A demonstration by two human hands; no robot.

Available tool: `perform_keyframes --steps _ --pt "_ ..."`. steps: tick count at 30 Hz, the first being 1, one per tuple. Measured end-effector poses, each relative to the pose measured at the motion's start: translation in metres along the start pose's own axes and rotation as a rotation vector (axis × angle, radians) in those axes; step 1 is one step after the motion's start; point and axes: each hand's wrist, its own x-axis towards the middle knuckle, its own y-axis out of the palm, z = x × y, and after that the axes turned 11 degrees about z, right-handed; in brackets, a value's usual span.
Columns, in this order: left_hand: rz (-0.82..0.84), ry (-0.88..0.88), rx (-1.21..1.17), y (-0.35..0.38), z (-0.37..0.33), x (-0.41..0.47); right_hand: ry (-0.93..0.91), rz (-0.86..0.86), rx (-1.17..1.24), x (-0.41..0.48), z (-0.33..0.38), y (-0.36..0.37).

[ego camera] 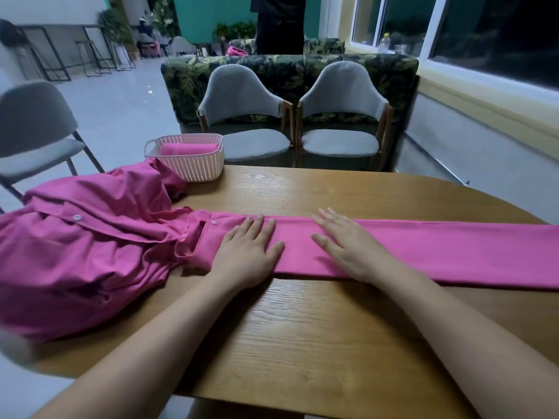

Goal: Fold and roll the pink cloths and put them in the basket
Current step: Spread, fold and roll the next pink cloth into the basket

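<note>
A pink cloth folded into a long flat strip (438, 252) lies across the wooden table (302, 328), reaching past the right edge of the view. My left hand (246, 252) lies flat on the strip near its left end, fingers straight. My right hand (344, 241) presses flat on the strip just to the right of it. A heap of unfolded pink cloths (78, 252) with buttons sits at the table's left. The pale perforated basket (193, 170) stands at the far left of the table with one rolled pink cloth (189, 148) inside.
Two grey chairs (245, 116) (341, 116) stand behind the table's far edge, another grey chair (33, 134) at the left. A leaf-patterned sofa (393, 74) backs the two chairs. A person in dark clothes (278, 22) stands beyond it. Windows line the right wall.
</note>
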Motion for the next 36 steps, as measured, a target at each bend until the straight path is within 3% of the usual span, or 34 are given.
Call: perform_keyframes --steps 11,23,27,30,36 --pt "-0.008 0.052 -0.063 0.006 -0.044 0.021 0.029 0.003 0.042 0.035 0.023 0.024" --pt "0.102 0.075 -0.142 -0.018 0.036 0.015 0.062 0.044 -0.065 0.026 0.032 0.018" --pt "-0.096 0.093 -0.444 -0.029 0.069 0.020 0.066 0.021 -0.014 0.032 0.029 0.019" --pt "-0.224 0.017 -0.486 -0.032 0.085 0.019 0.066 -0.052 0.037 0.042 0.033 0.021" --pt "-0.142 -0.032 -0.597 -0.031 0.096 0.012 -0.125 -0.307 0.186 0.065 0.067 0.027"
